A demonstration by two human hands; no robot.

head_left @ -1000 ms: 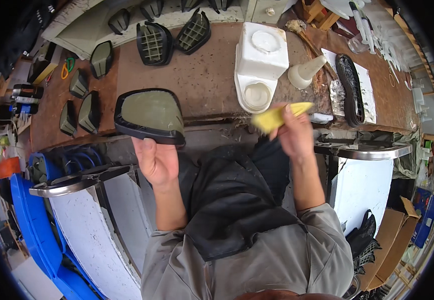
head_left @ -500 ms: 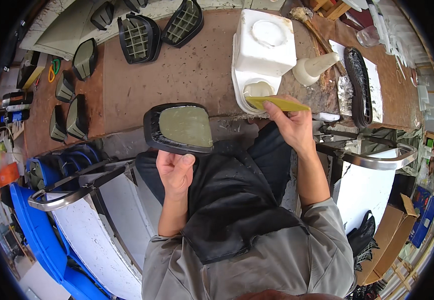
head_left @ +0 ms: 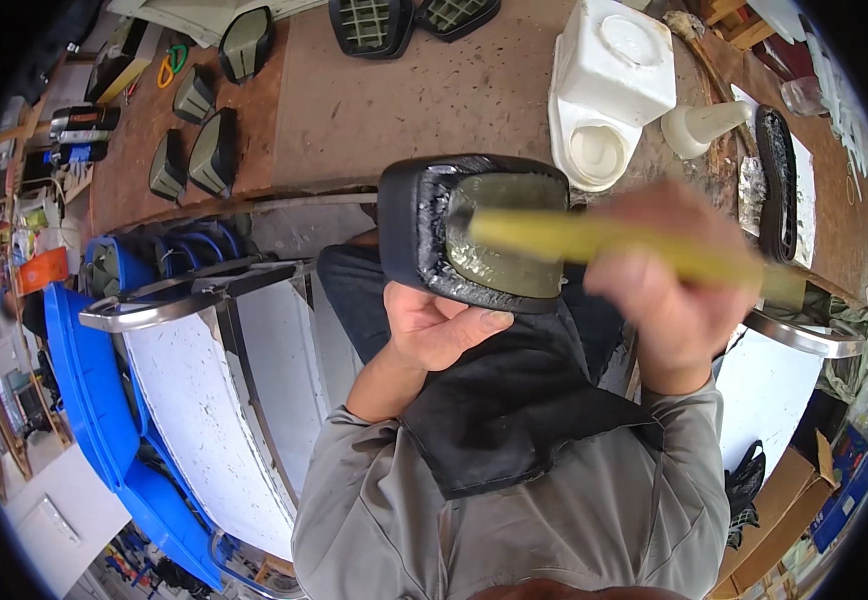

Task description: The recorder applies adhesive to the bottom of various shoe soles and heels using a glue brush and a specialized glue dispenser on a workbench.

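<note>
My left hand [head_left: 429,330] is closed on the lower edge of a thick black rounded block [head_left: 406,225], thumb in front. Its olive face [head_left: 514,265] is tilted up at me, and a wet, shiny film covers the rim and part of that face. My right hand [head_left: 669,280], smeared by motion, grips a yellow-handled brush [head_left: 574,238]. The brush's dark tip lies over the olive face, near its left side; blur hides whether it touches. Beyond my right hand stands a white glue pot [head_left: 614,75] with a round open cup at its near end.
Similar olive-and-black blocks [head_left: 212,152] stand at the bench's left, with lattice-backed ones [head_left: 372,25] at the far edge. A pale cone-nozzled container [head_left: 699,125] and a dark sole-shaped piece [head_left: 776,185] are right of the pot. Metal-rimmed white bins [head_left: 184,380] flank my legs.
The brush has left the pot's cup and come left over the block. My left hand has raised the block nearer. The whole view has shifted, with the bench things now farther right and up.
</note>
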